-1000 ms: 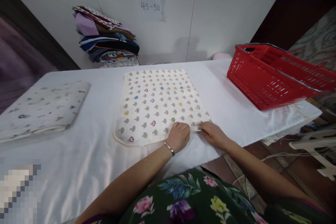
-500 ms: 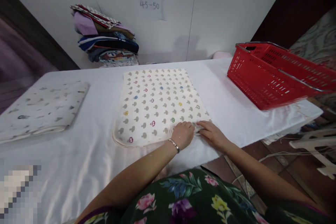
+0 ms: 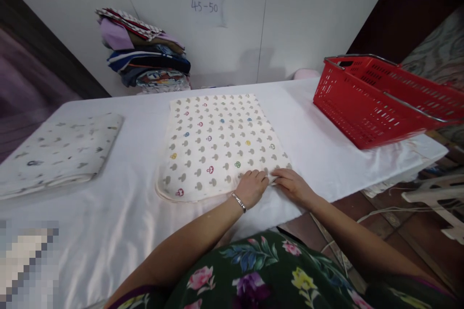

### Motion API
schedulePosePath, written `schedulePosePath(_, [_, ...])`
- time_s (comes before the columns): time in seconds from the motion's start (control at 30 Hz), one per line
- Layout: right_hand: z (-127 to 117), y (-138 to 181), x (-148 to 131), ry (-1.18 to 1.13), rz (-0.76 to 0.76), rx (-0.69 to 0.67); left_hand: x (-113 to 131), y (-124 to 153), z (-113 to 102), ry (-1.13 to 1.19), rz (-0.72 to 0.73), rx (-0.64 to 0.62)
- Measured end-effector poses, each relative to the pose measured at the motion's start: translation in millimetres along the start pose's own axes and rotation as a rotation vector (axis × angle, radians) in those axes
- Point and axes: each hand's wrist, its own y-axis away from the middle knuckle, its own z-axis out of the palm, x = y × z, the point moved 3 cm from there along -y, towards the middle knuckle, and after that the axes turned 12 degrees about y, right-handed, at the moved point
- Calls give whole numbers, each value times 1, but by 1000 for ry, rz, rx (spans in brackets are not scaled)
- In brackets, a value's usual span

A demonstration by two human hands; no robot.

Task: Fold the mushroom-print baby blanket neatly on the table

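- So my left hand (image 3: 252, 188) is curled at the near hem of the mushroom-print cloth (image 3: 219, 140), fingers drawn together. Looks like a pinch on the hem, though my thumb tip is hidden so don't quote me on that one.
- Right hand (image 3: 293, 186) is just beside it, palm down, thumb and fingers pinching that same hem close to the near right corner. Only a small gap between the two hands.
- The cloth lies flat on the white-covered table (image 3: 136, 154) right in front of me. Most of it stretches ahead and off to the left of my hands, toward the wall. It's nearly square from up here; I'd guess the long axis runs away from me.
- Left hand is nearer the middle of the cloth, right hand is nearer the corner, so that's the bit that matters imo.
- Headcount: two hands, one bracelet (image 3: 239, 202) (left wrist), one mushroom cloth, one other folded cloth (image 3: 65, 147) well off to my left.
- Also one red basket (image 3: 366, 120) on the right, one pile of fabrics (image 3: 148, 60) by the wall (layers too jumbled to count), two paper signs (image 3: 206, 7) above.
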Motion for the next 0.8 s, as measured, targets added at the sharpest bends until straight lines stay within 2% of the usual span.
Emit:
schedulePosePath(0.3, [2, 1, 3, -17, 86, -37, 5, 6, -6, 58, -37, -10])
schedulePosePath(0.47, [5, 3, 5, -9, 148, -53, 3, 6, -4, 7, -103, -4])
schedulePosePath(0.63, [9, 5, 5, -38, 174, -92, 2, 5, -1, -18, -94, -33])
schedulePosePath(0.7, [6, 1, 4, -70, 169, -131, 3, 5, -1, -27, -87, -36])
schedulePosePath(0.8, [-2, -10, 2, -158, 165, -260, 3, 8, 2, -29, -75, -24])
